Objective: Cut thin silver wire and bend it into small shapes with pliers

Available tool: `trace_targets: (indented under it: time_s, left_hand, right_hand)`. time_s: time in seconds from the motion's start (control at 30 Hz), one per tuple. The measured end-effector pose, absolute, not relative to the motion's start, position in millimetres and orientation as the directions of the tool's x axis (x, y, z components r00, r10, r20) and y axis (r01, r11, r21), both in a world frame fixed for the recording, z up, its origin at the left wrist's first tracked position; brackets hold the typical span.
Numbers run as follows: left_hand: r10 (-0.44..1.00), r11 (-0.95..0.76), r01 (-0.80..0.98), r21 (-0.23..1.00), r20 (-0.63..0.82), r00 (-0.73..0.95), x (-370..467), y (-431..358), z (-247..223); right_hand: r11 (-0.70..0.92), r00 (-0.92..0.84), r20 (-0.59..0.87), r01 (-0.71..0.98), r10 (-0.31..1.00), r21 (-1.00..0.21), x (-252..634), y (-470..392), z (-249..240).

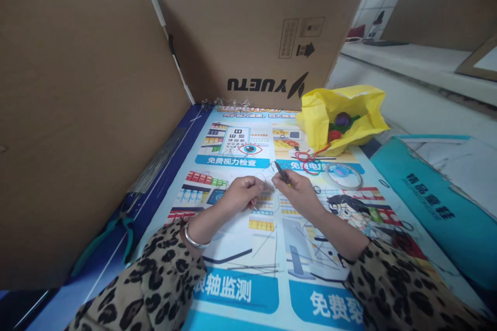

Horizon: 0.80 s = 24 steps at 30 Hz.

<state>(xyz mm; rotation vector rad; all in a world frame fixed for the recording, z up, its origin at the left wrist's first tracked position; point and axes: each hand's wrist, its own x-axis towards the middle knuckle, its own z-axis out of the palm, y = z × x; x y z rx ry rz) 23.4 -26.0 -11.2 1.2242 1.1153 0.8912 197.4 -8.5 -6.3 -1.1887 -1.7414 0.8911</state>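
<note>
Yellow bag (316,121) beyond; pliers (127,227) at left. R hand (298,187) grips dark tool (281,171), tip & long axis fwd-left; L hand (243,192) pinches thin wire (267,185).

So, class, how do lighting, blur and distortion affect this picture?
Head view: soft, so thin wires on the printed sheet are hard to trace, while the dark tool in the right hand stands out; head view: the left cardboard panel is dim, the sheet brighter; head view: edges look stretched.

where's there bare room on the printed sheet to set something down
The eye-chart print looks barest, between the wire pile and the left hand. Crowded on the right: yellow bag, red cord, clear ring. Loose wires lie between the sleeves.
</note>
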Motion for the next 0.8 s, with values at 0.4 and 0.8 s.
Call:
trace_targets:
  time_s: [0.4,0.8]
  left_hand:
    - [0.961,0.126,0.182,0.975,-0.166,0.222,24.1,-27.4,-10.1]
    - [0.958,0.156,0.198,0.968,-0.197,0.209,23.8,-26.8,-9.5]
  right_hand:
    - [0.277,-0.207,0.223,0.29,0.953,-0.916,198.0,-7.6,-11.8]
    - [0.299,-0.241,0.237,0.264,0.941,-0.917,199.8,-4.1,-16.1]
